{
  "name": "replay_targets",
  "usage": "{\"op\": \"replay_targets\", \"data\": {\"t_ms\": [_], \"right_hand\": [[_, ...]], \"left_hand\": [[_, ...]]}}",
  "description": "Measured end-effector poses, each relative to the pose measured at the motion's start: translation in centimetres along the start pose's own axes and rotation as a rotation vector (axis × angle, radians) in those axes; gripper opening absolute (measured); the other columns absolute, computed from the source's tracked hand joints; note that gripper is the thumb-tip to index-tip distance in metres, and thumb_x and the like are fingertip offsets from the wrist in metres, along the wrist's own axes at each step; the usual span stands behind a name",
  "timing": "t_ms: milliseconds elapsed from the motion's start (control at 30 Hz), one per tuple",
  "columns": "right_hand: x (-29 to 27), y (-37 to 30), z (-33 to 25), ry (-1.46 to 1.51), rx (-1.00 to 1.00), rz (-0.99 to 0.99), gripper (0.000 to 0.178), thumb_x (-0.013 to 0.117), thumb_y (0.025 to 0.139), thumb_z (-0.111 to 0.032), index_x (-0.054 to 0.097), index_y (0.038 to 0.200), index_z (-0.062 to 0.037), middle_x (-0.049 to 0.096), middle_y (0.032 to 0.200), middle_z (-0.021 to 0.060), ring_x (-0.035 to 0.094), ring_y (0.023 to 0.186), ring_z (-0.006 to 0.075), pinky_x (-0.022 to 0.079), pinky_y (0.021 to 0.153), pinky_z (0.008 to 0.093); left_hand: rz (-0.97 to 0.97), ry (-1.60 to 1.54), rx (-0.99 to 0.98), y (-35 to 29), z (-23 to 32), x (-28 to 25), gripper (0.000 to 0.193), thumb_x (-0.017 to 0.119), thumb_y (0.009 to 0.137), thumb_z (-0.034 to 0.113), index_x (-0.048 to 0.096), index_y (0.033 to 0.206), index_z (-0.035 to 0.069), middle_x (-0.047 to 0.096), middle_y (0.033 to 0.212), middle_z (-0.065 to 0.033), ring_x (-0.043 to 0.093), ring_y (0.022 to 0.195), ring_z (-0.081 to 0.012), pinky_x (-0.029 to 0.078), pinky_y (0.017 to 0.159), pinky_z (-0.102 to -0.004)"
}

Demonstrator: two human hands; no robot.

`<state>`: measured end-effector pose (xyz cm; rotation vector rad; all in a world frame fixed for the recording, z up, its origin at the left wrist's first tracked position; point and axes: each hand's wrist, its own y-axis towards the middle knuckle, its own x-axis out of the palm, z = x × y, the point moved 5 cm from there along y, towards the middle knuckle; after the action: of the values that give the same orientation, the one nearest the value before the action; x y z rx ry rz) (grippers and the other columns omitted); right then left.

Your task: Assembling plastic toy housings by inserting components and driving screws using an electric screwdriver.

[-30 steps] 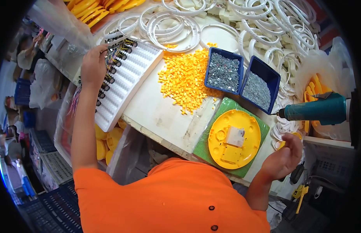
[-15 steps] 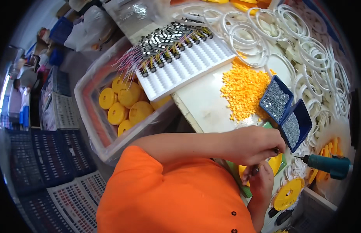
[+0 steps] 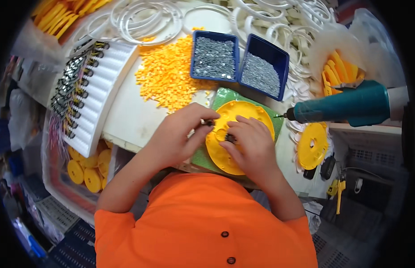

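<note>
A round yellow plastic disc [image 3: 243, 117] lies on a green mat [image 3: 225, 95] at the table's near edge. My left hand [image 3: 180, 134] rests on the disc's left rim and pinches a small dark part [image 3: 210, 122] between thumb and fingers. My right hand [image 3: 250, 143] lies on the middle of the disc, fingertips pressing another small dark part [image 3: 230, 138] against it. Both forearms come up from my orange shirt.
Two blue trays of small metal screws [image 3: 215, 57] [image 3: 261, 71] stand behind the disc beside a heap of small yellow pieces [image 3: 169, 76]. A teal power screwdriver [image 3: 350, 105] hangs at the right. A white rack of wired parts [image 3: 89, 89] lies left; white rings [image 3: 145, 18] fill the back.
The view swung back to the table. Both hands have come together on the yellow disc; a second ago the left hand was at the white rack.
</note>
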<state>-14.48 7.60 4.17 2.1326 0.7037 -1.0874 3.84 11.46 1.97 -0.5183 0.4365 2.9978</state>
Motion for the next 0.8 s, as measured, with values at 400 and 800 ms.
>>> {"op": "replay_targets", "data": {"t_ms": [400,800], "right_hand": [[2.2,-0.2,1.1,-0.113,-0.036,-0.080,0.027,0.079,0.082,-0.023,0.071,0.102,-0.0070,0.070,0.117,0.0103,0.064,0.111,0.0337,0.050,0.095,0.0455],[-3.6,-3.3,3.8,-0.062,-0.064,0.229,0.029,0.080,0.080,-0.014,0.071,0.106,-0.0056,0.068,0.116,0.0135,0.066,0.106,0.0324,0.052,0.093,0.0434]], "left_hand": [[-0.033,0.313,0.123,2.4,-2.3,-2.5,0.042,0.078,0.087,0.023,0.064,0.121,0.003,0.067,0.109,-0.0156,0.065,0.103,-0.0362,0.051,0.093,-0.0431],[-0.120,1.042,0.139,13.4,-7.1,-2.0,0.022,0.074,0.089,0.021,0.072,0.109,0.012,0.066,0.113,-0.0042,0.060,0.113,-0.0255,0.044,0.097,-0.0422]]}}
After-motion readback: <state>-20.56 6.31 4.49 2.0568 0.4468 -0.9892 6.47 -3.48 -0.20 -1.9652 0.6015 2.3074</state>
